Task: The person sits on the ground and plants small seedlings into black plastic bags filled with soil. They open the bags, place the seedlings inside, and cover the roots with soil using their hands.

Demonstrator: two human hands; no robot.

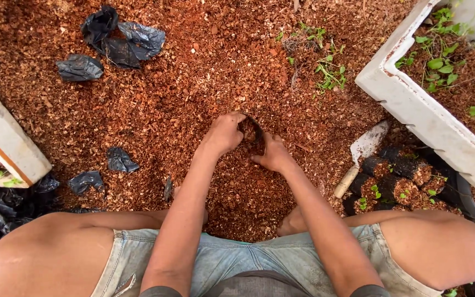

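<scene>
Reddish-brown crumbly soil (155, 110) covers the ground, with crinkled black plastic bags (117, 34) lying on it, a white box of green sprouts (413, 104) at the right, and a small trowel (361, 157) beside filled black bags (397, 181). Between the two hands sits a small black plastic bag (255, 135), soft and round, standing up with its open mouth facing up and soil inside. Left hand (224, 133) curls over the bag's rim, and right hand (273, 155) pinches its other side, both closed on it.
</scene>
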